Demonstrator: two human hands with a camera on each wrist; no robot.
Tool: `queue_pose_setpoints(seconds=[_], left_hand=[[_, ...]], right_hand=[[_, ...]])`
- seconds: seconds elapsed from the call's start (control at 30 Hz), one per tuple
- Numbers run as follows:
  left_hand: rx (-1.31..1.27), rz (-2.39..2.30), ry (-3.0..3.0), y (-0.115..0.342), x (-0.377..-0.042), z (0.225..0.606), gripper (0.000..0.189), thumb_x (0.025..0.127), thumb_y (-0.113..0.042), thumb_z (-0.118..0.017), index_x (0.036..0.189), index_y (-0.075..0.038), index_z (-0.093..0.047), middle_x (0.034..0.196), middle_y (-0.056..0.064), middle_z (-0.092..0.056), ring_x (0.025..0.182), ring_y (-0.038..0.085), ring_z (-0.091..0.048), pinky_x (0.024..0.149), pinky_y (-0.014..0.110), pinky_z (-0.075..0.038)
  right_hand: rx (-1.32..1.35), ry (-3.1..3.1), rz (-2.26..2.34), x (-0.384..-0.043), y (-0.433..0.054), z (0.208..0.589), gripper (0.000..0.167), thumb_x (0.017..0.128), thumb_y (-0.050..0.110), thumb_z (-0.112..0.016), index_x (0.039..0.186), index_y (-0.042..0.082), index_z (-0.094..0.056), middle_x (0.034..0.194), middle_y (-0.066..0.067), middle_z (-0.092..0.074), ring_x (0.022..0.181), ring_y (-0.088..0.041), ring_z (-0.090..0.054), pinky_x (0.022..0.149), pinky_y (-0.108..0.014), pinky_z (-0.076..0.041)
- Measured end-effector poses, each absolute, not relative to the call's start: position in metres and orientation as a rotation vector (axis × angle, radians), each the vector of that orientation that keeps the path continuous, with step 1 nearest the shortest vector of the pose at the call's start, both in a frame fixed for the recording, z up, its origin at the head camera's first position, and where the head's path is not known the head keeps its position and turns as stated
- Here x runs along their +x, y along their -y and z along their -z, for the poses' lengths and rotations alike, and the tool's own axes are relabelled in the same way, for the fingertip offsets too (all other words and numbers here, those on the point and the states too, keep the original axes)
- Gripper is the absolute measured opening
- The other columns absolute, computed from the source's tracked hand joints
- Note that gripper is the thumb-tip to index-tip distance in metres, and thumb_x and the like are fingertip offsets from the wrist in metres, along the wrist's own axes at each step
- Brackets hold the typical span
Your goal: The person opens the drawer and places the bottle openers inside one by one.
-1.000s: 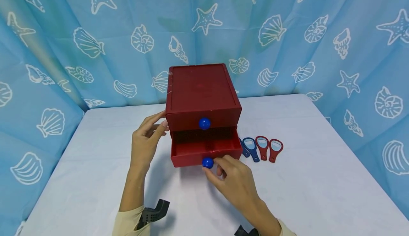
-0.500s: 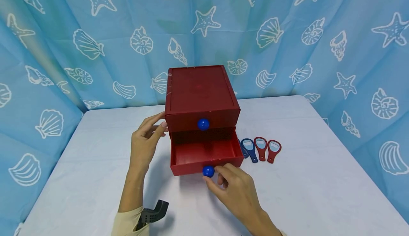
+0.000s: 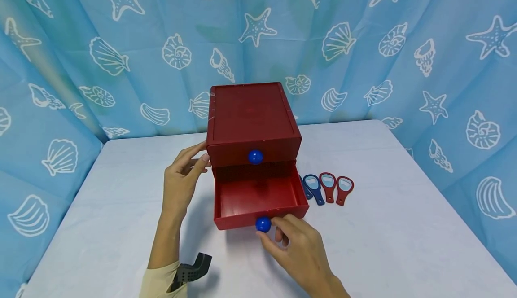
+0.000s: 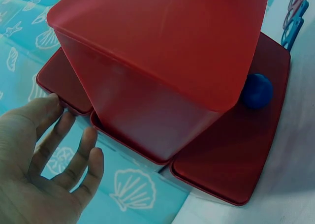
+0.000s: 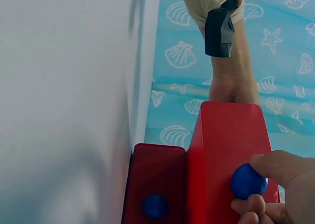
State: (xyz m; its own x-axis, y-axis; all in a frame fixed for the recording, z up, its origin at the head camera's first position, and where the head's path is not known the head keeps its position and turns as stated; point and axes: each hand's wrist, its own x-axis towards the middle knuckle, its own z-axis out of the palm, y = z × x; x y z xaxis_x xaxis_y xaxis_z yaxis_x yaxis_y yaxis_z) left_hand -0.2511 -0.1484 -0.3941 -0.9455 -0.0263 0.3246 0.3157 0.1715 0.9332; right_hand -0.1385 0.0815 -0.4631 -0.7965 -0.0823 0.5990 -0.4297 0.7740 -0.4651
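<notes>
A dark red drawer cabinet [image 3: 252, 114] stands on the white table. Its top drawer is closed and has a blue ball knob [image 3: 255, 157]. Below it, a bright red drawer [image 3: 258, 197] is pulled well out, and its visible inside holds nothing. My right hand [image 3: 300, 253] pinches that drawer's blue knob [image 5: 248, 180] between thumb and fingers. My left hand [image 3: 180, 186] rests against the cabinet's left front edge with fingers spread, seen also in the left wrist view. Under the pulled drawer, a lower closed drawer [image 4: 231, 150] with a blue knob shows in the wrist views.
Several bottle openers [image 3: 329, 188], blue and red, lie on the table right of the cabinet. A blue curtain [image 3: 161, 64] with shell and starfish prints hangs behind and beside the white table [image 3: 121, 208]. Black straps sit at the sleeves.
The drawer has slid further out toward me, with my right hand moving back along with its knob. My left hand stays against the cabinet's side.
</notes>
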Motion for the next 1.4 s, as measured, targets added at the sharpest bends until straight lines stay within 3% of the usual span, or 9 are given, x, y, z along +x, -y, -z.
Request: queue_pose_setpoints(seconds=[0.23, 0.37, 0.53, 0.83, 1.1, 1.4], left_hand=[[-0.282, 1.837, 2.189, 0.145, -0.252, 0.393, 0.038, 0.099, -0.018, -0.065, 0.136, -0.012, -0.064, 0.129, -0.001, -0.061, 0.100, 0.039, -0.063, 0.085, 0.025, -0.055], [-0.310, 1.824, 2.179, 0.144, -0.253, 0.389, 0.038, 0.099, -0.019, -0.064, 0.136, -0.012, -0.064, 0.130, -0.001, -0.061, 0.098, 0.033, -0.065, 0.086, 0.026, -0.056], [-0.317, 1.812, 2.167, 0.144, -0.253, 0.386, 0.037, 0.099, -0.020, -0.064, 0.135, -0.013, -0.065, 0.129, 0.000, -0.061, 0.096, 0.027, -0.065, 0.085, 0.024, -0.055], [-0.310, 1.825, 2.180, 0.148, -0.256, 0.398, 0.038, 0.099, -0.019, -0.064, 0.137, -0.012, -0.063, 0.131, 0.001, -0.061, 0.098, 0.030, -0.065, 0.086, 0.025, -0.055], [-0.297, 1.805, 2.167, 0.157, -0.268, 0.424, 0.036, 0.098, -0.028, -0.066, 0.134, -0.027, -0.066, 0.129, -0.005, -0.061, 0.095, 0.021, -0.066, 0.084, 0.023, -0.055], [-0.301, 1.779, 2.176, 0.154, -0.269, 0.426, 0.036, 0.098, -0.032, -0.066, 0.133, -0.029, -0.066, 0.127, -0.006, -0.062, 0.096, 0.024, -0.066, 0.084, 0.024, -0.056]], right_hand=[[0.409, 2.365, -0.847, -0.130, -0.094, 0.462, 0.027, 0.073, 0.025, -0.092, 0.092, 0.018, -0.074, 0.074, 0.017, -0.050, 0.068, 0.002, -0.047, 0.057, -0.010, -0.043], [0.401, 2.368, -0.843, -0.129, -0.117, 0.459, 0.029, 0.071, 0.021, -0.092, 0.094, 0.018, -0.075, 0.075, 0.017, -0.051, 0.068, 0.000, -0.048, 0.055, -0.012, -0.043], [0.253, 2.452, -0.758, -0.146, -0.161, 0.459, 0.022, 0.074, 0.017, -0.090, 0.091, 0.014, -0.076, 0.071, 0.014, -0.051, 0.064, -0.004, -0.049, 0.051, -0.018, -0.044], [0.078, 2.567, -0.576, -0.176, -0.235, 0.475, 0.018, 0.079, 0.015, -0.086, 0.086, 0.003, -0.075, 0.065, 0.003, -0.051, 0.059, -0.012, -0.046, 0.047, -0.025, -0.038], [-0.053, 2.786, -0.554, -0.191, -0.252, 0.485, 0.030, 0.081, 0.024, -0.084, 0.093, -0.001, -0.074, 0.064, 0.000, -0.048, 0.057, -0.016, -0.045, 0.046, -0.029, -0.037], [-0.125, 2.858, -0.530, -0.199, -0.256, 0.491, 0.032, 0.079, 0.027, -0.086, 0.089, -0.001, -0.074, 0.062, -0.002, -0.051, 0.056, -0.018, -0.047, 0.046, -0.030, -0.040]])
